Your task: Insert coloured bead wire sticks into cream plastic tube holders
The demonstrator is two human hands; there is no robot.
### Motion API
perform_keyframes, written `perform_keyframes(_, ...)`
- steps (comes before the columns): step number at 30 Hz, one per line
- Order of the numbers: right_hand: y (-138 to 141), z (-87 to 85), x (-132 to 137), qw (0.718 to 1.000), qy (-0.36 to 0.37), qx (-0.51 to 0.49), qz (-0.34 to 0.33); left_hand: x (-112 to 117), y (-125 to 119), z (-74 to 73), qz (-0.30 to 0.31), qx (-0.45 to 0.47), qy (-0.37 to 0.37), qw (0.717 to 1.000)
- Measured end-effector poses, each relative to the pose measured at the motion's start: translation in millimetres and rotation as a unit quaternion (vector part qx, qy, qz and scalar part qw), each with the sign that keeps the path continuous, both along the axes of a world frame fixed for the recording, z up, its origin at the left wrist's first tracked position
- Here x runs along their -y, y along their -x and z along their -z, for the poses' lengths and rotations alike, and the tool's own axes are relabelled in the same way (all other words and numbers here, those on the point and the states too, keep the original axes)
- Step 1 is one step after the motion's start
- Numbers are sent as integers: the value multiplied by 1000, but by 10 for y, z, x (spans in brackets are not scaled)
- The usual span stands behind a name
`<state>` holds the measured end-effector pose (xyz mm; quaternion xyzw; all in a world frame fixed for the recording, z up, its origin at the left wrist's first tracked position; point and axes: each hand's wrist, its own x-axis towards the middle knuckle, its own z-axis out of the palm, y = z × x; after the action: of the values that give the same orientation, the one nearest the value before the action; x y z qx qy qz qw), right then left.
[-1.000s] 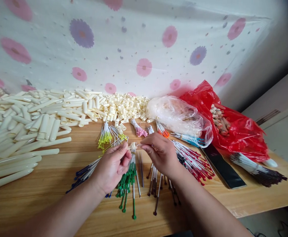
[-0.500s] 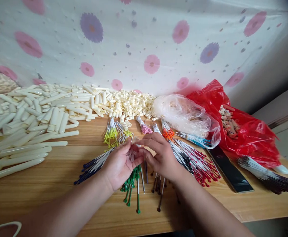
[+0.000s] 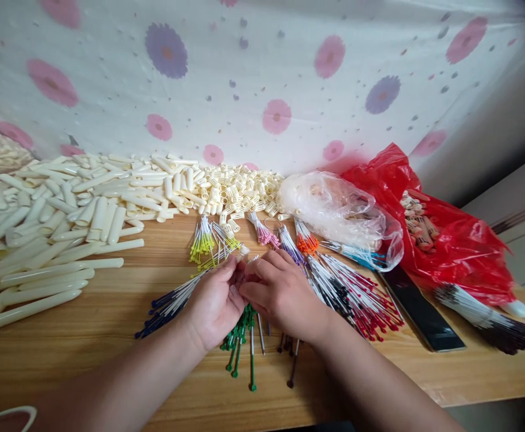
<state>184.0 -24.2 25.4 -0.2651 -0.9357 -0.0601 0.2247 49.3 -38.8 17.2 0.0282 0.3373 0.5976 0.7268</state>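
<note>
My left hand [image 3: 212, 303] is curled, palm up, around a small translucent plastic part [image 3: 243, 251] whose pale tip shows above the thumb. My right hand [image 3: 284, 291] is closed against it, fingertips bent into the left palm; what they pinch is hidden. Beneath and around both hands lie bundles of thin pen refills with coloured ends: green refills [image 3: 244, 336] below, dark blue refills [image 3: 167, 306] to the left, yellow refills [image 3: 201, 240] behind, black refills [image 3: 334, 285] and red refills [image 3: 370, 300] to the right. A few brown refills [image 3: 293, 366] poke out under my right hand.
Cream pen barrels [image 3: 64, 210] are heaped on the left, beside a pile of small slotted cream pieces [image 3: 244, 189]. At the right are a clear plastic bag [image 3: 334, 204], a red bag [image 3: 460, 252], a black phone [image 3: 424, 312] and dark-tipped refills [image 3: 491, 318]. A flowered curtain [image 3: 253, 78] hangs behind.
My right hand has moved slightly left and closed in on my left hand. A pale tip now shows above the left thumb. The things on the table look unmoved.
</note>
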Motion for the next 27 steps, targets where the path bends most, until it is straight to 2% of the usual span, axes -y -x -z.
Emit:
perform_keyframes(8,15,16,12,999,-6,41,9,-40,0,71,5,19,4,1000)
perform_keyframes(10,25,26,3,1000,21,1,-10,-34,3,80,11,23,2,1000)
perform_keyframes(13,33,30,-14,985,106,-135,-35,-18,12,94,38,39,-32,998)
perform_keyframes(16,27,18,-34,934,197,-292,-60,-4,24,105,75,46,-57,995)
perform_keyframes(18,18,12,-53,899,234,-362,-75,4,29,107,92,39,-55,993)
perform_keyframes(20,11,18,-71,891,234,-380,-83,13,31,104,98,35,-55,993)
perform_keyframes(24,12,53,-89,911,204,-348,-86,23,20,93,98,43,-57,993)
perform_keyframes(27,1,66,-96,893,228,-380,-76,24,15,73,87,27,-45,995)
